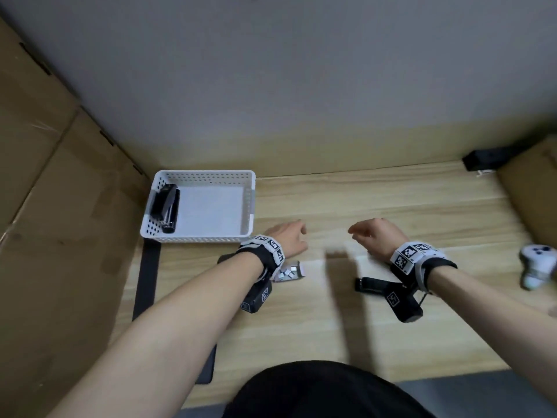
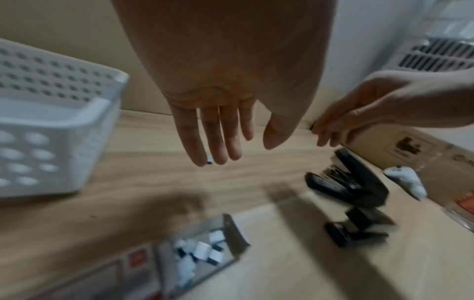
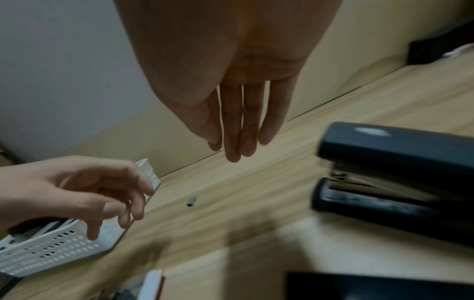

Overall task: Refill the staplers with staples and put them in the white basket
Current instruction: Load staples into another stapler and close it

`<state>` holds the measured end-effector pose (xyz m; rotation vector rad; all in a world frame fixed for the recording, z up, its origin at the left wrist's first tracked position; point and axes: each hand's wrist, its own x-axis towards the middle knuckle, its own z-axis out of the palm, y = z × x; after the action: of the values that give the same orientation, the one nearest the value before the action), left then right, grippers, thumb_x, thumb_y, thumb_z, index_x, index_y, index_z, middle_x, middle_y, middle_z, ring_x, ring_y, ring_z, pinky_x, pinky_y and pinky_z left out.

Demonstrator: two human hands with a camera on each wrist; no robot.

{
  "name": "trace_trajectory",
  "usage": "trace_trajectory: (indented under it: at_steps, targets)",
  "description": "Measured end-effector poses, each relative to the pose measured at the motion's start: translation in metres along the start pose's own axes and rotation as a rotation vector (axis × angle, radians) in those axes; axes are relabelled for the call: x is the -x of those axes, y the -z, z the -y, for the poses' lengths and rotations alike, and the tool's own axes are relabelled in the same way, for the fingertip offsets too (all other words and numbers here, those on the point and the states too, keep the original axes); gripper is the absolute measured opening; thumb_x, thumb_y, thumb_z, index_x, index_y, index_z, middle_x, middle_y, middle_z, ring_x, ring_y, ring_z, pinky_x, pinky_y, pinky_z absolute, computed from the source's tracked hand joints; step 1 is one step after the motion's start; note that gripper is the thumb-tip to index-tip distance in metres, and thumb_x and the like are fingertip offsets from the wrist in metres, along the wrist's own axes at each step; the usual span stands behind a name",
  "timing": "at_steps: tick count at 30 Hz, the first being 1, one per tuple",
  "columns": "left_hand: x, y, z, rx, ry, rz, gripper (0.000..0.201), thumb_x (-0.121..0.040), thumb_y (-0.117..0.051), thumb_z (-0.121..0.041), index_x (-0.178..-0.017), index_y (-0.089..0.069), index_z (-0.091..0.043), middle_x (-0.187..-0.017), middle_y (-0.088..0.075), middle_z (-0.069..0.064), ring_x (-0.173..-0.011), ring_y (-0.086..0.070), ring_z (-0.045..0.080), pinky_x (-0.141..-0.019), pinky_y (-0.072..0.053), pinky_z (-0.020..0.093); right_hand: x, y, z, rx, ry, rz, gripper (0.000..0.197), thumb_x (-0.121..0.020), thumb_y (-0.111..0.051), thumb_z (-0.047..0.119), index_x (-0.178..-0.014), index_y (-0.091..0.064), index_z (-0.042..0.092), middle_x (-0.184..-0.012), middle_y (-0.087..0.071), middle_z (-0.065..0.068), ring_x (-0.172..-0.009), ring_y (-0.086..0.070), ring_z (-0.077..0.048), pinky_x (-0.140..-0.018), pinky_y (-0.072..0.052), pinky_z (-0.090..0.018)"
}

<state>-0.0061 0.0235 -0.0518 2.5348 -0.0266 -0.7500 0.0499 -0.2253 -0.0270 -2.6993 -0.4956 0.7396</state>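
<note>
Two bare hands are held above the wooden table [image 1: 391,200], neither holding anything: the left hand [image 1: 286,236] is relaxed with fingers straight and hanging down, and the right hand [image 1: 376,233] is likewise slack, its fingers extended and close together. One black stapler [image 1: 165,208] is seen lying inside the white basket [image 1: 199,236], against its left wall; the basket is set at the table's far left corner. A second black stapler [image 2: 351,182] is found on the table below the right wrist, its top swung up. An opened box of staples [image 2: 202,249] is placed under the left wrist, near the basket's front edge. A single loose strip of staples [image 3: 191,201] is seen on the wood between the hands. A white controller [image 1: 538,265] is left at the right edge
</note>
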Motion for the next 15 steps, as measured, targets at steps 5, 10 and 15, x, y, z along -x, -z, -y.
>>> trace_trajectory:
  at_steps: [5,10,15]
  targets:
    - [-0.005,-0.062,-0.039,0.041,-0.024,0.058,0.043,-0.084,-0.058,-0.026,-0.125,-0.05,-0.024,-0.114,-0.058,-0.006,-0.098,-0.059,0.02,-0.077,-0.043,0.029,0.042,-0.017,-0.054,-0.034,-0.054,-0.037,0.023,-0.087,-0.062,0.025,-0.107,-0.073,0.029,-0.104,-0.071,0.002,-0.097,-0.066,-0.02,-0.079,-0.045,-0.024]
    - [0.002,-0.105,-0.053,-0.001,-0.022,0.105,0.051,-0.081,-0.061,-0.023,-0.13,-0.047,-0.024,-0.119,-0.057,-0.004,-0.108,-0.057,0.022,-0.089,-0.048,0.034,0.06,-0.053,-0.074,0.006,-0.028,0.115,0.041,-0.084,-0.065,0.046,-0.124,-0.063,0.034,-0.122,-0.064,0.009,-0.116,-0.056,-0.013,-0.09,-0.048,-0.031]
    - [0.017,-0.123,-0.063,-0.006,0.001,0.1,0.051,-0.083,-0.06,-0.02,-0.132,-0.047,-0.022,-0.126,-0.057,-0.001,-0.113,-0.056,0.021,-0.091,-0.047,0.033,0.057,-0.081,-0.078,0.076,0.113,0.112,0.042,-0.08,-0.067,0.039,-0.12,-0.061,0.031,-0.111,-0.065,0.005,-0.113,-0.054,-0.019,-0.083,-0.051,-0.037]
